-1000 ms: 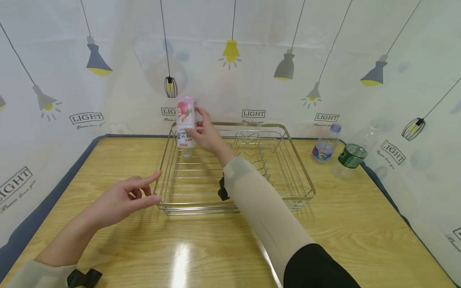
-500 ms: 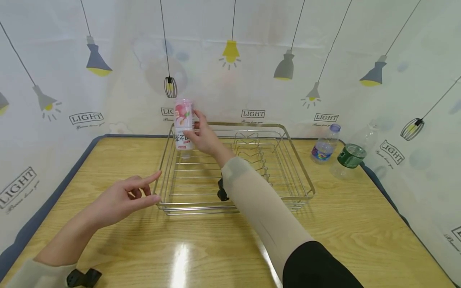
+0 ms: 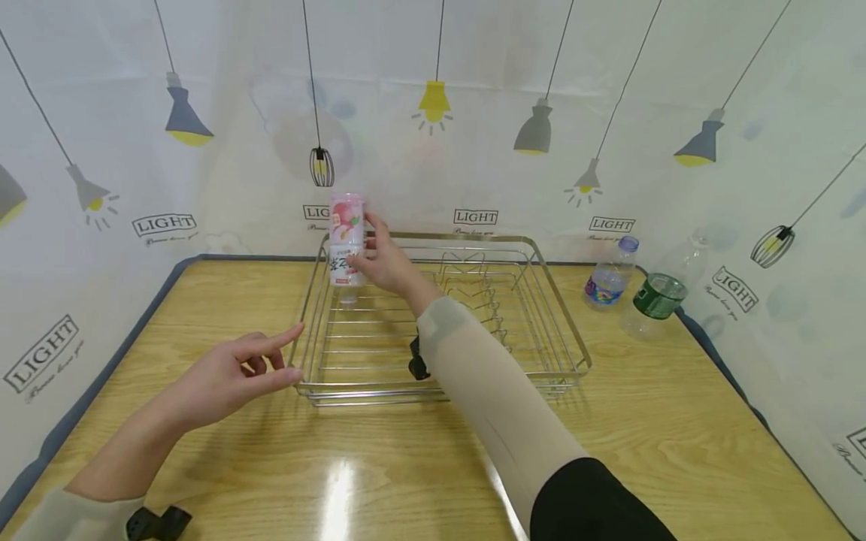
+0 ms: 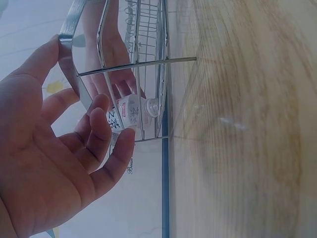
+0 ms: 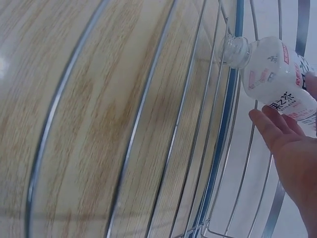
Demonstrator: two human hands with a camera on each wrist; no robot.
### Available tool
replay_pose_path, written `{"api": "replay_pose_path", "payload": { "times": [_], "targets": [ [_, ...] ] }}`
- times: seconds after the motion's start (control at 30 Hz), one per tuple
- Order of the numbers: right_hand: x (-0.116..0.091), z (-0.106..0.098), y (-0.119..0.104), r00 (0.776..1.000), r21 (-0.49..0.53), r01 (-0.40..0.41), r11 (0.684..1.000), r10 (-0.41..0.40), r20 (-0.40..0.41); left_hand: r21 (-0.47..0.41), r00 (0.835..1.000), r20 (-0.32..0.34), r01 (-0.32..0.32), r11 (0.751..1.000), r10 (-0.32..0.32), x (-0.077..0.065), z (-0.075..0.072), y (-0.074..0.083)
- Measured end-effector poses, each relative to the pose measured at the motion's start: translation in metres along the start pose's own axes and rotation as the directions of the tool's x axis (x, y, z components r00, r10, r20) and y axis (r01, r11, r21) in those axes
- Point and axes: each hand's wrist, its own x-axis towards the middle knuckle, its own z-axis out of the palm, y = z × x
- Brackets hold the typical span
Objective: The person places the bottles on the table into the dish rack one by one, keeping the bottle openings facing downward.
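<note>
My right hand (image 3: 392, 263) grips a clear plastic drink bottle (image 3: 346, 237) with a pink-and-white peach label. The bottle is upside down, its neck (image 5: 237, 51) pointing down at the far left part of a metal wire dish rack (image 3: 433, 385). Whether the neck touches the wires, I cannot tell. At the rack's left side, my left hand (image 3: 226, 376) touches the rim with the straight thumb and index fingertips. In the left wrist view, the other fingers (image 4: 99, 131) are loosely bent beside the rack's side wires.
Two clear bottles stand at the table's back right, one with a purple-blue label (image 3: 605, 285) and one with a green label (image 3: 658, 297). Heart-shaped wire dividers (image 3: 473, 282) run along the rack's middle. A printed cloth backdrop (image 3: 433, 173) borders the wooden table (image 3: 406, 466).
My right hand has lowered the upside-down bottle slightly towards the rack. The left hand and the rack have stayed in place.
</note>
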Motion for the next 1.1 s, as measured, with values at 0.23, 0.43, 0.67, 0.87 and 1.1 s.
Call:
{"api": "replay_pose_path", "payload": {
  "times": [0.23, 0.43, 0.67, 0.87, 1.1],
  "targets": [
    [-0.0015, -0.0023, -0.0002, 1.000, 0.009, -0.010, 1.000, 0.009, 0.009, -0.005, 1.000, 0.001, -0.001, 1.000, 0.001, -0.0001, 0.0003, -0.0011],
    [-0.0016, -0.0036, -0.0010, 0.999, 0.019, -0.023, 1.000, 0.023, 0.041, -0.010, 1.000, 0.001, -0.006, 1.000, 0.006, -0.0008, 0.0007, -0.0013],
    [-0.0029, -0.0052, -0.0012, 0.998, -0.018, -0.034, 0.999, 0.035, 0.049, -0.009, 1.000, 0.002, -0.010, 1.000, 0.010, -0.0005, 0.0004, -0.0006],
    [-0.0048, -0.0061, -0.0018, 0.998, -0.053, -0.051, 0.997, 0.053, 0.041, -0.013, 1.000, 0.003, -0.019, 1.000, 0.019, -0.0011, 0.0001, -0.0002],
    [-0.0077, -0.0079, -0.0046, 0.997, -0.057, -0.074, 0.996, 0.075, 0.024, -0.012, 1.000, 0.003, -0.010, 1.000, 0.010, -0.0007, 0.0003, -0.0003]
  ]
}}
